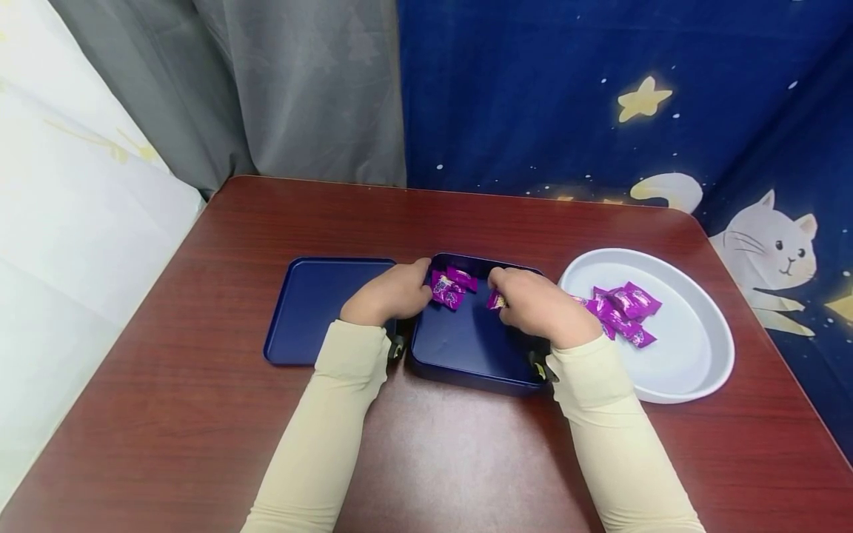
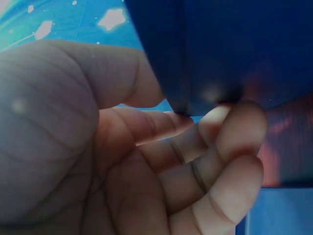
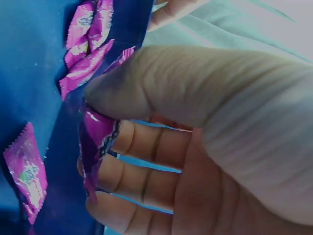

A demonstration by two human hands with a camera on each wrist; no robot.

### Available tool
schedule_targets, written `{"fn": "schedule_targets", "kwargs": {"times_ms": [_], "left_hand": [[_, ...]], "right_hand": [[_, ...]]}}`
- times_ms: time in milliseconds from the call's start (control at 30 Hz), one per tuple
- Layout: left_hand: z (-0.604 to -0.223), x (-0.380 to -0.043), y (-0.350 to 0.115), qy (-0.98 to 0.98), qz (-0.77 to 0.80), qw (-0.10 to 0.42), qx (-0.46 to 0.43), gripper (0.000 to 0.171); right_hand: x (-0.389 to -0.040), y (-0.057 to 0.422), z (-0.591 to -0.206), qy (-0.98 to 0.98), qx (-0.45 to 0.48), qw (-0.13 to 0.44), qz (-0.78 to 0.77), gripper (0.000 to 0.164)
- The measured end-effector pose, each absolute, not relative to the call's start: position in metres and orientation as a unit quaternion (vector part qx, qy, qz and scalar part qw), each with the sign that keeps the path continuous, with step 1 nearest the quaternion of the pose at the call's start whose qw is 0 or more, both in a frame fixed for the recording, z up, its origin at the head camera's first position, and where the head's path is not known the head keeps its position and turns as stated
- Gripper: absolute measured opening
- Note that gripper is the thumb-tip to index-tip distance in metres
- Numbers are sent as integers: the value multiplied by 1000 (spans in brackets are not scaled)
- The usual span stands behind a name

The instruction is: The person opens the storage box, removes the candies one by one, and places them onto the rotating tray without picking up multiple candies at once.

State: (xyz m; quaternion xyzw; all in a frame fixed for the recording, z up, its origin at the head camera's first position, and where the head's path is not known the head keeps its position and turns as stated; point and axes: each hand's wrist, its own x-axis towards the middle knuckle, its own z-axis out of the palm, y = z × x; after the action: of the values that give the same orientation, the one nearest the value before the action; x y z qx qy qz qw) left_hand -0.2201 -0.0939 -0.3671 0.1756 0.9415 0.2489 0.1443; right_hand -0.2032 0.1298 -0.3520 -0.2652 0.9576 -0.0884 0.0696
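A dark blue box (image 1: pixel 480 348) stands uncovered in the middle of the table. Several purple-wrapped candies (image 1: pixel 448 287) lie in its far left corner. My left hand (image 1: pixel 389 292) holds the box at its left side; in the left wrist view, the thumb and fingers meet the blue wall (image 2: pixel 215 54). Over the box's inside, my right hand (image 1: pixel 540 300) pinches a purple candy (image 3: pixel 100 132) between thumb and fingers. The right wrist view also has a loose candy (image 3: pixel 27 174) on the blue surface, apart from the cluster.
To the right is a white oval tray (image 1: pixel 693 370) holding several more purple candies (image 1: pixel 626 311), partly behind the right hand. A flat dark blue lid (image 1: pixel 306 311) lies left of the box, partly under the left arm. Curtains (image 1: pixel 320 89) hang behind the table.
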Motion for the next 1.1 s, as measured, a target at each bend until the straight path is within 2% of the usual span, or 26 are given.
{"fn": "schedule_targets", "kwargs": {"times_ms": [233, 1100], "left_hand": [[-366, -220, -94, 942, 247, 142, 177, 61], [-369, -221, -94, 940, 257, 142, 175, 61]], "right_hand": [[-199, 134, -344, 958, -270, 50, -89, 28], [-193, 162, -329, 964, -234, 53, -112, 27]]}}
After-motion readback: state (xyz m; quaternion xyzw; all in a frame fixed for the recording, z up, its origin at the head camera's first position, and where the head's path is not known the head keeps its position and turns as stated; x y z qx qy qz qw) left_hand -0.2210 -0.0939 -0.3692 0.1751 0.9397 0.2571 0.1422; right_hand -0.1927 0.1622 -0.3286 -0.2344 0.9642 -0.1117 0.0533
